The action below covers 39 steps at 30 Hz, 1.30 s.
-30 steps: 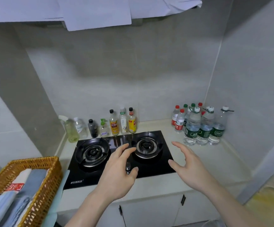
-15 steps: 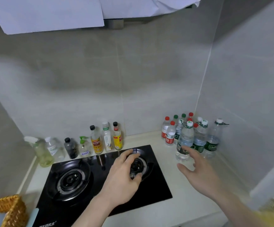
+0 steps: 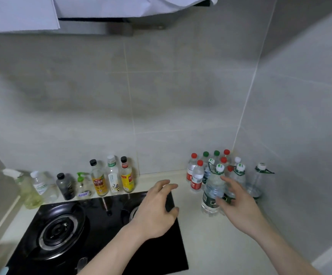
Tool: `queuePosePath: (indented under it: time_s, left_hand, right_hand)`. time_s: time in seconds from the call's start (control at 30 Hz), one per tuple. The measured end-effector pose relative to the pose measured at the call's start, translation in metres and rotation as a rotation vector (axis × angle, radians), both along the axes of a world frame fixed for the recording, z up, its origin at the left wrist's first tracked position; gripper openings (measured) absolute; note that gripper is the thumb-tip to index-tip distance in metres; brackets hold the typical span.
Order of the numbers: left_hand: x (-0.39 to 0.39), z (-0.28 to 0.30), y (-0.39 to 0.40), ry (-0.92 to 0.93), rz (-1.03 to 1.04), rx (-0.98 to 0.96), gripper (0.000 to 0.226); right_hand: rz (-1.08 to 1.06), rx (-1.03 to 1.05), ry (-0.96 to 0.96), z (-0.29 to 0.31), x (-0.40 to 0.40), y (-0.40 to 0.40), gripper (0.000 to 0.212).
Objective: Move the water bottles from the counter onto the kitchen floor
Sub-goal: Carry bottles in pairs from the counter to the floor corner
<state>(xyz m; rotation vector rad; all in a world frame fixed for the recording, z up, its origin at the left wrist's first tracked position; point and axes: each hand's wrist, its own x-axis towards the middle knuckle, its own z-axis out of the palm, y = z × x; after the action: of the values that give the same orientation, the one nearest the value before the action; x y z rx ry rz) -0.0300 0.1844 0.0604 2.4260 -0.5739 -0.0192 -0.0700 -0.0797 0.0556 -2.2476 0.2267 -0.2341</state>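
Bare counter (image 3: pixel 210 245) fronts the water bottles (image 3: pixel 213 187); walls (image 3: pixel 290 126) close behind.

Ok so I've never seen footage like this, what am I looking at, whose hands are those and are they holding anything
There is no machine: a person wears a camera on the head, looking down at their own bare hands. Below is a pale kitchen counter with a black two-burner gas hob. Condiment and cleaning bottles line the back wall. A cluster of clear plastic water bottles stands in the right corner. The right hand reaches, fingers spread, at the nearest green-labelled water bottle, no grip yet. The left hand hovers over the hob, holding nothing.
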Motion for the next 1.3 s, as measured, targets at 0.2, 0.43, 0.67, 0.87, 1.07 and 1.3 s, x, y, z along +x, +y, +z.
queuePosePath:
  time_s: [0.2, 0.43, 0.67, 0.87, 1.07, 1.3]
  left_hand:
    - [0.055, -0.011, -0.104, 0.096, -0.029, 0.021, 0.067]
    - [0.111, -0.017, -0.21, 0.151, -0.044, 0.145, 0.082]
    - [0.145, -0.031, -0.247, 0.186, -0.053, 0.416, 0.079]
    - [0.155, -0.037, -0.25, 0.122, -0.015, 0.478, 0.058]
    - [0.162, -0.037, -0.249, -0.004, -0.016, 0.586, 0.042]
    - [0.161, -0.04, -0.251, -0.029, 0.011, 0.561, 0.042]
  right_hand:
    - [-0.093, -0.103, 0.029, -0.009, 0.049, -0.078, 0.064]
    - [-0.026, -0.226, 0.151, -0.023, 0.109, -0.148, 0.079]
    - [0.05, -0.316, 0.272, -0.034, 0.145, -0.166, 0.075]
    - [0.058, -0.326, 0.273, -0.058, 0.161, -0.171, 0.063]
    - [0.041, -0.429, 0.224, -0.057, 0.166, -0.17, 0.032]
    - [0.06, -0.495, 0.204, -0.056, 0.17, -0.169, 0.022]
